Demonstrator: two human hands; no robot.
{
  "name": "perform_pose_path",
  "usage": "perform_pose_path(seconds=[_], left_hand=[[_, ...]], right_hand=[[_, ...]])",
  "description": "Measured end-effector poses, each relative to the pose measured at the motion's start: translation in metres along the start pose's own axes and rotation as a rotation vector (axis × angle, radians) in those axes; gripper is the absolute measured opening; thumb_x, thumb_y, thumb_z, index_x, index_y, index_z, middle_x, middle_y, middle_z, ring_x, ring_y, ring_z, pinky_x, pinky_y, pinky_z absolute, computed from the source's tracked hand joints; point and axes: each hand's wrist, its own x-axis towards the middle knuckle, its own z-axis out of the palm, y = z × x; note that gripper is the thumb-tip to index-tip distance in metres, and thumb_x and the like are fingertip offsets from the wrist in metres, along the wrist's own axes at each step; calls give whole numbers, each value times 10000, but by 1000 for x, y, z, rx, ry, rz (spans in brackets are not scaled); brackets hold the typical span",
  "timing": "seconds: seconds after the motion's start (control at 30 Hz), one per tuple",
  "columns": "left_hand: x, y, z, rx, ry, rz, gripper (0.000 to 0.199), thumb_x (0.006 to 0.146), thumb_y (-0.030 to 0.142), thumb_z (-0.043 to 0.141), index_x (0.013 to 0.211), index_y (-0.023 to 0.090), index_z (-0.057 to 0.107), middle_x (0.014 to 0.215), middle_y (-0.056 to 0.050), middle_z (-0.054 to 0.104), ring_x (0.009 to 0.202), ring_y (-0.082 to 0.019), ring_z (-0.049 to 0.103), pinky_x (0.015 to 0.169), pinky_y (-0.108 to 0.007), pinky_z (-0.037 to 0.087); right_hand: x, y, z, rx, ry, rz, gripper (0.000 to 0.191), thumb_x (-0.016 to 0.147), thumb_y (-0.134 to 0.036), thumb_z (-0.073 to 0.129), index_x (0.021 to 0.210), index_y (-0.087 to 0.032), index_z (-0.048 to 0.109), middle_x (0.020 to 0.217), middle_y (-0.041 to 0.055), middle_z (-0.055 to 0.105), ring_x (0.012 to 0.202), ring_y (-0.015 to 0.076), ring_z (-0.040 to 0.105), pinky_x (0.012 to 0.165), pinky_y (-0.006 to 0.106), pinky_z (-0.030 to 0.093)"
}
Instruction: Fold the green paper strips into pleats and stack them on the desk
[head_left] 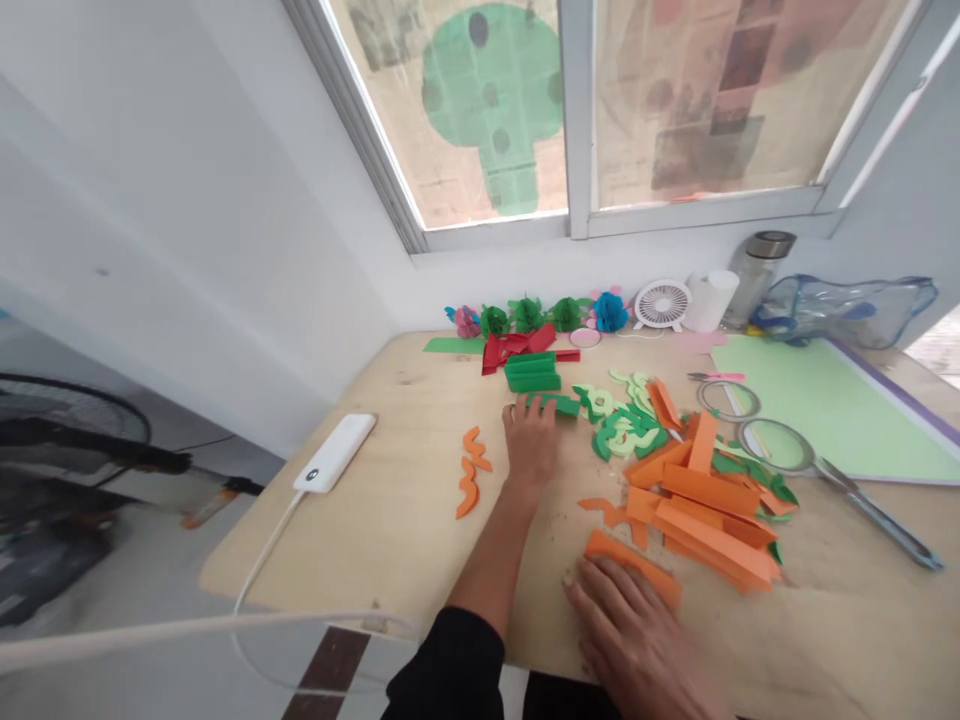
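Observation:
My left hand [531, 440] reaches to the middle of the table, its fingertips on a folded green paper strip [559, 405]. Another folded green paper [532, 373] lies just beyond it. Nearer to me, my right hand [626, 620] lies with its fingers over a folded orange paper strip [637, 565] by the front edge. Folded orange strips [712, 530] are piled to the right, beside green cut-out pieces [628, 432]. Wavy orange cut-outs [470, 475] rest left of my left forearm.
A white power bank [335, 453] with a cable lies at the left. Red paper [517, 347], paper ornaments [528, 316] and a small fan [663, 304] stand along the back. Tape rolls [776, 445], scissors or a tool [877, 512] and a light green sheet [862, 410] lie at the right.

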Motion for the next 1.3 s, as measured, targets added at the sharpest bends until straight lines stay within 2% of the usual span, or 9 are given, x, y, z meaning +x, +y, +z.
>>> perform_pose_path(seconds=[0.23,0.4,0.57,0.73,0.87,1.07,1.3], left_hand=[[10,-3,25,45,-17,10,370,854,82,438,1113,225,661,1188,-108,660,1279,-331,459,1062,-600,280],[13,-8,31,35,-27,21,315,872,92,429,928,230,706,1047,-71,706,1248,-300,489,1084,-586,263],[4,-10,31,15,-18,-28,304,861,91,449,949,223,708,1084,-81,703,1241,-297,490,1081,-581,259],[-3,-10,25,-7,-37,-56,311,844,79,446,960,217,699,1065,-74,712,1211,-291,507,1073,-571,258],[-21,-6,13,-33,-78,-23,320,820,69,454,953,222,703,1005,-60,729,1143,-265,555,1075,-529,271],[-46,-3,2,-55,-106,-39,433,833,48,406,1141,214,661,1116,-75,708,1187,-253,536,1073,-507,284],[-40,-15,-6,-39,-176,-30,320,890,121,421,990,232,704,1046,-48,729,1167,-248,551,1098,-517,251]], right_hand=[[-10,30,15,-152,-13,87,345,871,-178,472,1190,-212,599,1257,95,625,1183,251,545,1011,450,420],[-9,43,22,-163,-4,90,338,862,-170,490,1177,-201,608,1206,86,652,1137,251,556,959,416,434],[3,43,10,-154,-46,127,355,843,-83,483,1163,-164,614,1175,97,665,1094,244,570,908,389,444],[14,55,-2,-240,-112,178,341,857,-51,458,1147,-132,619,1151,115,670,1040,262,579,827,397,463],[12,58,-3,-241,-82,149,297,896,-100,461,1152,-111,611,1157,128,664,1067,273,575,823,400,475],[5,42,-9,-52,5,67,272,929,-159,479,1170,-130,600,1166,105,665,1058,218,601,902,366,486],[-1,28,-27,104,1,153,309,934,-165,455,1209,-176,595,1163,89,680,1031,197,637,857,360,527]])
